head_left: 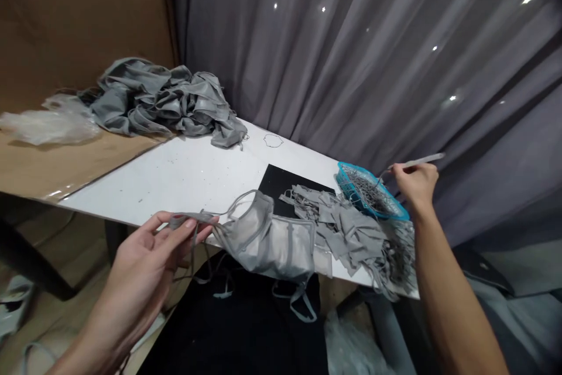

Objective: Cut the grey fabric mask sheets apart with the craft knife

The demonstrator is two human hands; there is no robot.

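Observation:
My left hand [162,246] pinches the narrow grey edge and straps of a corset-style top [272,246] between thumb and fingers. The top spreads over the table's front edge towards my lap, its pale lining and stitched channels showing, with thin straps hanging down. Out to the right, my right hand [415,185] grips a slim tool with a white handle [424,160]. Its thin end points left over a blue plastic basket [390,209], which holds a mass of small thin grey pieces too fine to make out. Whether the tool touches them I cannot tell.
A heap of grey fabric strips [346,223] lies beside the basket, partly over a black flat sheet [276,179]. Grey garments [167,100] are piled at the table's far left by a clear plastic bag [52,120] and cardboard [88,12]. A grey curtain [333,47] hangs behind the white table [175,173].

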